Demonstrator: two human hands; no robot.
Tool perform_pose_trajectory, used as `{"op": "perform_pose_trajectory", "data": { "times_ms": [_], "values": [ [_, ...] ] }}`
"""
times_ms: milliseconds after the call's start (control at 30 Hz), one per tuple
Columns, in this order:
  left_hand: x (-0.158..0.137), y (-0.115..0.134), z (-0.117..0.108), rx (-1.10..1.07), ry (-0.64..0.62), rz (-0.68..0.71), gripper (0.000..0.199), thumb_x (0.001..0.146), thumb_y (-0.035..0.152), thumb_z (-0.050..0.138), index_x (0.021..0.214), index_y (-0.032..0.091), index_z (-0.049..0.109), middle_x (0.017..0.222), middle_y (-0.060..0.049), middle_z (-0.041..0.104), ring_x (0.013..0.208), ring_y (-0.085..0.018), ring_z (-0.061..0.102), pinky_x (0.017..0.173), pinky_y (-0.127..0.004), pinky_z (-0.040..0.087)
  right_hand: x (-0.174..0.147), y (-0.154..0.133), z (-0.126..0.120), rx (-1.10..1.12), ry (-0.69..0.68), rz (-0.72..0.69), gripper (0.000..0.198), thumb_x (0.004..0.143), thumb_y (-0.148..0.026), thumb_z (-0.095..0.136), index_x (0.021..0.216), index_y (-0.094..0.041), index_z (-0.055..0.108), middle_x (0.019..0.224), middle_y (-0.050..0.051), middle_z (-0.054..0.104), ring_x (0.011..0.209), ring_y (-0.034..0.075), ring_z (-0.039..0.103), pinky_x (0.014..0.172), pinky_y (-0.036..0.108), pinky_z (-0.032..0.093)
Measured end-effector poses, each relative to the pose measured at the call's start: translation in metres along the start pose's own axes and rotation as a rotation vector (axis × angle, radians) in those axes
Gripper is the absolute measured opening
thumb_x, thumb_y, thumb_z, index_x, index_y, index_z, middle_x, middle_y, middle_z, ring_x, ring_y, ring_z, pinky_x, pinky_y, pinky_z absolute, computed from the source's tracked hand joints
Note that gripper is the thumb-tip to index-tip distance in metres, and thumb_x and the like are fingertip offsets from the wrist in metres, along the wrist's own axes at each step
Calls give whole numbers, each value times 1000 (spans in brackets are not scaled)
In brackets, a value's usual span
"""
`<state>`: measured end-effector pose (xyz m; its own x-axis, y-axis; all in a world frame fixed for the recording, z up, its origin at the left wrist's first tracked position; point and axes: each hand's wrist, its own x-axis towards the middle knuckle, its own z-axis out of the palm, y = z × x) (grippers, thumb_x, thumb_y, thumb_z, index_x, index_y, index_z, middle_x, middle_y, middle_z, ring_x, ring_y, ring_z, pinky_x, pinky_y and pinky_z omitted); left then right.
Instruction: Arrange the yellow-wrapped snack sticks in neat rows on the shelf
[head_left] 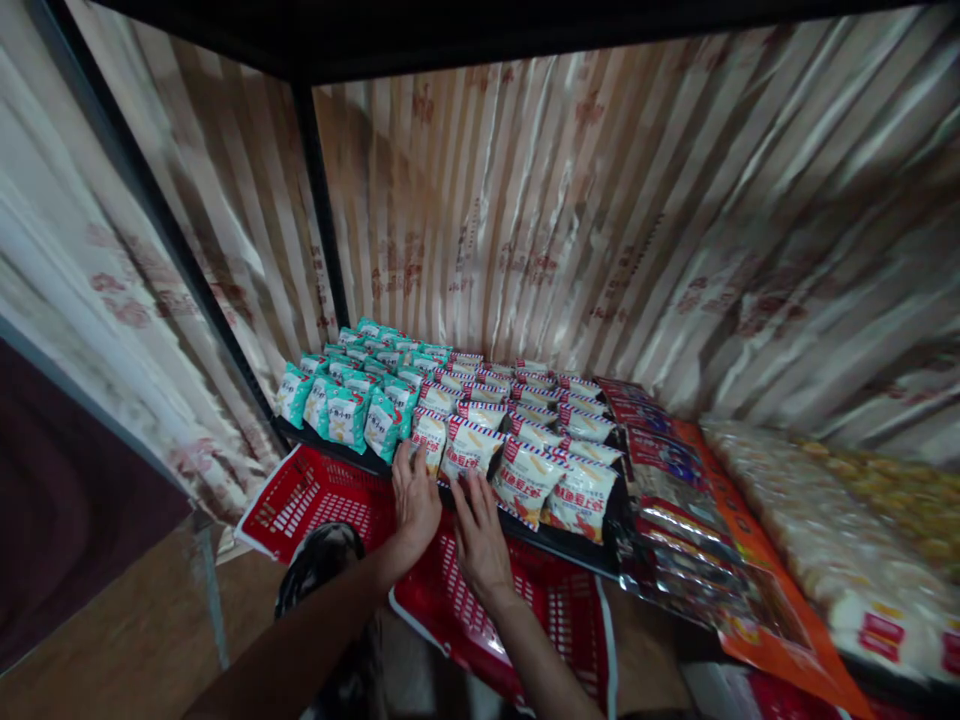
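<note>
Right now, up at the front edge of the black shelf (577, 548) with both hands, palms down, fingers straight and slightly spread, gripping nothing. Left hand (415, 500) with fingertips laid against the lower edge of the first white packet (429, 432), red-and-blue striped trim, at the left end of the front row. Right hand (480, 535) just beside the left, a little lower and closer to the body, fingertips touching the bottom of the second white packet (469, 450), the next one to the right.

Straight ahead of the fingers, then, and slightly above them: both packets leaning back, long axis running from the shelf edge up and away, overlapped from behind by further rows of the same kind. Neither hand clearly nearer overall; left closer to the first, right to the second, thumbs almost meeting between the two.

Off to the left of the left hand, teal packets (345, 415) in their own rows, near but not touched. To the right of the right hand, more white packets (525, 480), then dark red packets (660, 470) and pale bags (817, 540) well apart. Below the wrists, red baskets (307, 495) under the shelf; behind everything, a striped curtain (600, 220)
</note>
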<state>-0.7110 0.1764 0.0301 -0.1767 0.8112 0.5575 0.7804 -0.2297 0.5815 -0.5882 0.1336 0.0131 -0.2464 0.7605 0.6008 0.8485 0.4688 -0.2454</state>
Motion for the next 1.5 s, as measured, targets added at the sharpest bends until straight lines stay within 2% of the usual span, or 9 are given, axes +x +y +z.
{"op": "perform_pose_trajectory", "data": {
  "times_ms": [200,400,567,800,1133,1333,1500],
  "values": [
    [17,-8,1,62,-84,1,47,81,13,43,129,11,42,133,-17,44,120,-28,42,98,-43,40,11,-4,6,-37,0,33,78,79,3,32,145,-28,5,154,5,0,140,28,3,105,54,34],
    [20,-13,11,100,-41,-52,61,79,19,50,136,13,30,126,-16,48,115,-28,45,91,-41,44,12,-3,11,-86,19,56,79,78,4,33,145,-28,4,154,5,-1,140,27,2,104,52,37],
    [26,-20,18,41,-53,-36,61,82,19,48,138,13,25,114,-14,51,108,-27,47,92,-42,42,10,-4,15,-116,31,100,76,80,2,32,145,-27,7,153,3,-1,140,26,3,104,50,37],
    [30,-22,24,-45,-51,-38,60,85,20,44,140,14,20,124,-17,45,114,-29,44,95,-46,39,18,1,14,-111,55,120,69,84,-3,30,145,-24,5,153,6,5,139,27,8,105,53,35],
    [33,-22,28,-40,-116,-106,53,86,20,43,138,11,30,133,-19,42,124,-29,40,99,-44,38,22,5,21,-145,27,120,68,87,-6,33,145,-26,3,154,6,2,140,27,7,104,52,35],
    [24,-11,19,81,-164,-84,62,85,19,42,141,3,20,146,-23,26,137,-29,21,108,-43,30,17,8,17,-131,44,120,67,87,-6,31,146,-24,5,153,7,8,139,26,11,106,53,34],
    [6,6,6,146,-255,5,65,83,14,40,144,11,17,152,-14,13,140,-25,6,109,-42,27,16,10,13,-85,58,100,66,86,-6,31,145,-24,8,153,7,9,139,26,12,105,53,34]
  ]
}}
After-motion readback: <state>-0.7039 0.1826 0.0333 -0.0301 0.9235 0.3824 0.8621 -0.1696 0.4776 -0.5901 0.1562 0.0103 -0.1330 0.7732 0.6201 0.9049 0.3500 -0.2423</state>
